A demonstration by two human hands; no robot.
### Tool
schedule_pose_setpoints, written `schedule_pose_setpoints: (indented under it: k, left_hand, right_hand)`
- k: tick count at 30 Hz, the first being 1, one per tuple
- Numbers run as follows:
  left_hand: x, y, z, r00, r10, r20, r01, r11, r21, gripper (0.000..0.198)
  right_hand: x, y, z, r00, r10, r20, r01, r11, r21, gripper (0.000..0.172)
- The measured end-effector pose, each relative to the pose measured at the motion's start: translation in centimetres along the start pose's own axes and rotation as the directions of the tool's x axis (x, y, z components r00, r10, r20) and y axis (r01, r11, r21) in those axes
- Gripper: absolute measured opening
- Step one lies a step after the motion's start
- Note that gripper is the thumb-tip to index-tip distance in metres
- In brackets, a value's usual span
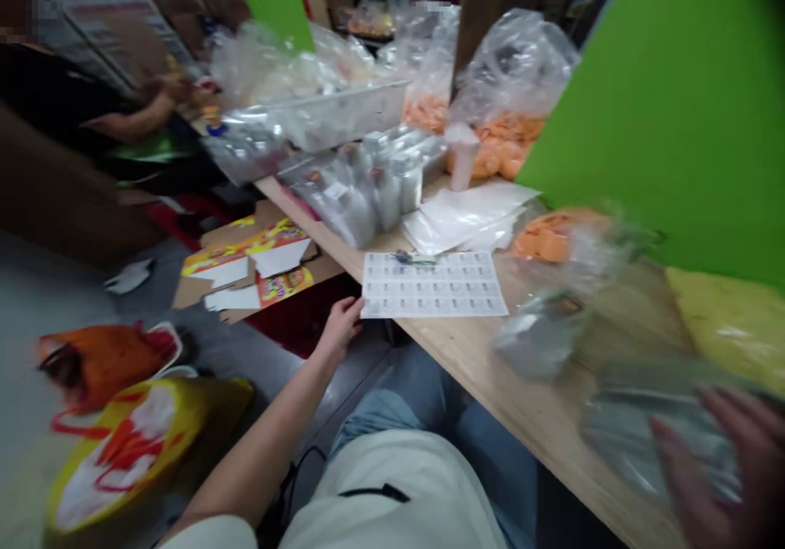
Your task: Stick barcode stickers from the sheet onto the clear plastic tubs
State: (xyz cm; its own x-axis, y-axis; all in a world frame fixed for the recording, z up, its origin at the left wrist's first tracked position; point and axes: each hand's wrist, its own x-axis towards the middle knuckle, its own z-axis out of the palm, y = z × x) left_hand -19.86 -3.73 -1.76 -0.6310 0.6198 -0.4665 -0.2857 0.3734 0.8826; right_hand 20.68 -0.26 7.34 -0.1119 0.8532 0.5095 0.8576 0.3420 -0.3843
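My left hand (341,326) pinches the left edge of a white sheet of printed labels (435,287), which lies at the table's edge. A small pen-like item (420,259) rests across the sheet's top. At the lower right, my right hand (724,459) is blurred, thumb and fingers apart, over a stack of clear plastic bags (638,418); whether it touches them I cannot tell. Between the hands lies a crumpled clear packet (543,332). Behind it sits a clear bag of orange pieces (552,234).
White sheets (469,213), bagged clear containers (374,189) and a pinkish cup (461,156) stand behind. A green panel (668,99) borders the table's right side, near a yellow bag (729,312). Flattened cartons (263,258) and bags (147,451) are at left. A co-worker (98,115) sits beyond.
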Motion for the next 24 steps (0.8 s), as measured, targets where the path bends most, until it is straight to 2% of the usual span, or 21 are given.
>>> schedule_pose_setpoints:
  k: [1,2,4,5,6,8,9,11,15,17,20,24]
  left_hand:
    - [0.3,-0.3,-0.3,0.998,-0.042,0.04,0.043,0.998,-0.034,0.039]
    - [0.4,-0.6,-0.4,0.996,-0.057,0.071,0.061,0.997,-0.057,0.034]
    - [0.3,-1.1,-0.6,0.988,-0.084,0.131,0.099,0.989,-0.108,0.027]
    - [0.2,-1.4,-0.8,0.981,-0.1,0.164,0.122,0.984,-0.126,0.025]
    - [0.0,-1.6,-0.9,0.972,-0.121,0.2,0.151,0.979,-0.138,0.025]
    - [-0.4,-2.1,-1.4,0.948,-0.168,0.269,0.212,0.967,-0.144,0.026]
    - [-0.5,-2.4,-1.5,0.938,-0.187,0.291,0.236,0.961,-0.144,0.027]
    - [-0.4,-3.0,-1.6,0.93,-0.204,0.305,0.258,0.954,-0.149,0.027]
    - [0.4,-3.8,-1.1,0.923,-0.2,0.327,0.269,0.946,-0.181,0.033]
    - [0.7,-4.0,-0.8,0.911,-0.206,0.357,0.289,0.937,-0.197,0.034]
    - [1.0,-4.1,-0.7,0.894,-0.227,0.386,0.324,0.923,-0.208,0.036]
    - [1.5,-3.9,-0.4,0.893,-0.224,0.39,0.32,0.926,-0.201,0.038]
  right_hand:
    - [0.4,-3.0,2.3,0.986,-0.116,0.121,0.103,0.988,0.111,0.054]
    - [0.7,-6.1,4.9,0.936,-0.262,0.235,0.199,0.945,0.259,0.049]
    - [0.8,-11.7,10.7,0.839,-0.426,0.338,0.237,0.846,0.478,0.037]
    - [0.8,-13.8,13.7,0.806,-0.464,0.368,0.225,0.815,0.534,0.033]
    - [0.7,-15.2,16.4,0.8,-0.466,0.379,0.206,0.805,0.556,0.032]
    - [0.2,-16.4,20.5,0.799,-0.44,0.411,0.154,0.81,0.566,0.03]
    - [-0.1,-16.4,21.8,0.803,-0.423,0.421,0.134,0.815,0.564,0.029]
    - [-0.5,-15.9,22.9,0.818,-0.391,0.422,0.11,0.827,0.552,0.027]
    - [-0.7,-16.4,22.4,0.865,-0.334,0.373,0.148,0.883,0.446,0.03]
    - [-0.9,-17.3,22.5,0.861,-0.34,0.378,0.191,0.905,0.381,0.034]
    - [-1.2,-18.1,23.1,0.854,-0.344,0.389,0.23,0.922,0.311,0.029]
    - [-1.1,-18.2,23.7,0.871,-0.309,0.382,0.179,0.923,0.339,0.023]
